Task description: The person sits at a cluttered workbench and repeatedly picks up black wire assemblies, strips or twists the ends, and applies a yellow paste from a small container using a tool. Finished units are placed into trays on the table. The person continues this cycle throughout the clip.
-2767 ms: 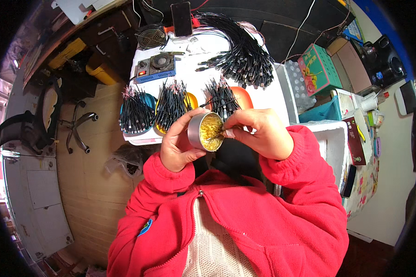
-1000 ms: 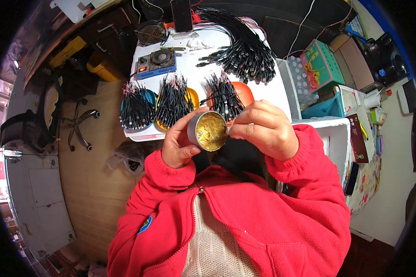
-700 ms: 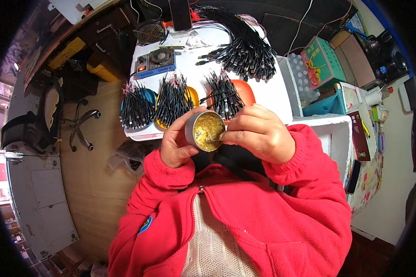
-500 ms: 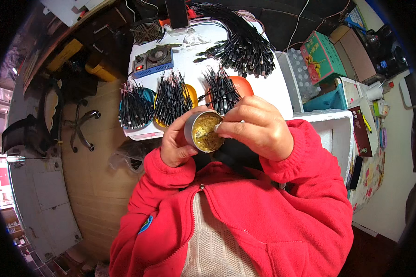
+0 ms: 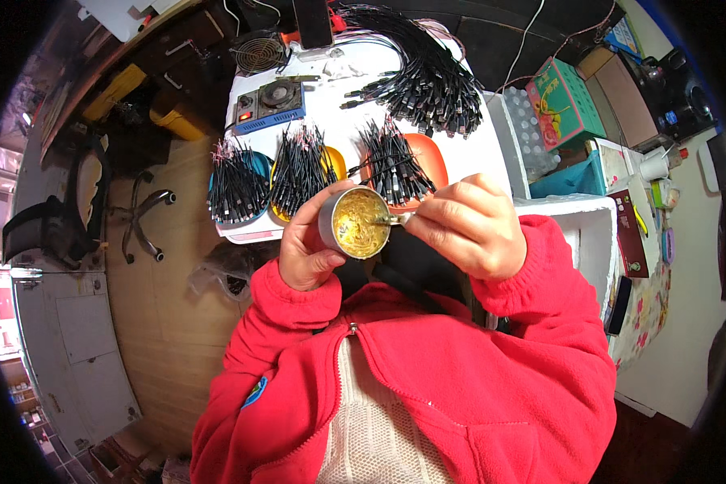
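One metal cup (image 5: 327, 226) sits in the left hand (image 5: 300, 250), which is closed around its side, the mouth facing up by the near edge of the white table (image 5: 335, 113). The right hand (image 5: 477, 230) pinches a thin metal handle (image 5: 397, 219) tightly; this reaches over the rim into yellow mush (image 5: 360, 232) inside the cup. Beyond the hands, three bunches of black cables (image 5: 301, 173) lie on a blue plate (image 5: 261, 164), a yellow plate (image 5: 336, 164) and an orange plate (image 5: 429, 157).

A black chair (image 5: 48, 224) stands on tan flooring (image 5: 165, 323) near a pale cabinet (image 5: 81, 343), bright light (image 5: 0, 302) far left.
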Available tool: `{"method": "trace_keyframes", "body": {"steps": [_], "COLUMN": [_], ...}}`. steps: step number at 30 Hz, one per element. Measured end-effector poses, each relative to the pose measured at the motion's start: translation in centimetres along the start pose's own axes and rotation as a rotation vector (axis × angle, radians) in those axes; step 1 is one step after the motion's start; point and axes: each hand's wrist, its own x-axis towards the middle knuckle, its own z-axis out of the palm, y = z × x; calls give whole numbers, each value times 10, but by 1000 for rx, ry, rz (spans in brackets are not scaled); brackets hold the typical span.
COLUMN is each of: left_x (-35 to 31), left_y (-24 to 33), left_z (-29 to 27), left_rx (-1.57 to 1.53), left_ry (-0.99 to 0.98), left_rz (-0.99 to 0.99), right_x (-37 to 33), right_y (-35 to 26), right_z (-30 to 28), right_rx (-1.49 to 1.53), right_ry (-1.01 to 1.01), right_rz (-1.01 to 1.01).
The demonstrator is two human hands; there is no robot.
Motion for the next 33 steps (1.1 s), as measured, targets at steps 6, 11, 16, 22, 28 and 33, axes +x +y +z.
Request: {"method": "trace_keyframes", "body": {"steps": [6, 11, 16, 22, 28, 33], "left_x": [1, 2, -2, 1, -2, -2], "left_y": [-2, 2, 3, -5, -4, -1], "left_z": [-1, 1, 1, -3, -3, -3], "left_rx": [-7, 39, 45, -15, -68, -175], "left_ry": [-24, -14, 25, -20, -14, -43], "left_rz": [19, 20, -28, -54, -97, -128], "right_x": [-1, 0, 6, 15, 18, 6], "right_y": [-22, -24, -13, 4, 16, -4], "right_z": [-4, 4, 16, 13, 11, -3], "right_rx": [114, 382, 408, 297, 59, 112], "right_ry": [-4, -14, 32, 80, 23, -70], "right_rz": [99, 410, 530, 343, -9, 22]}}
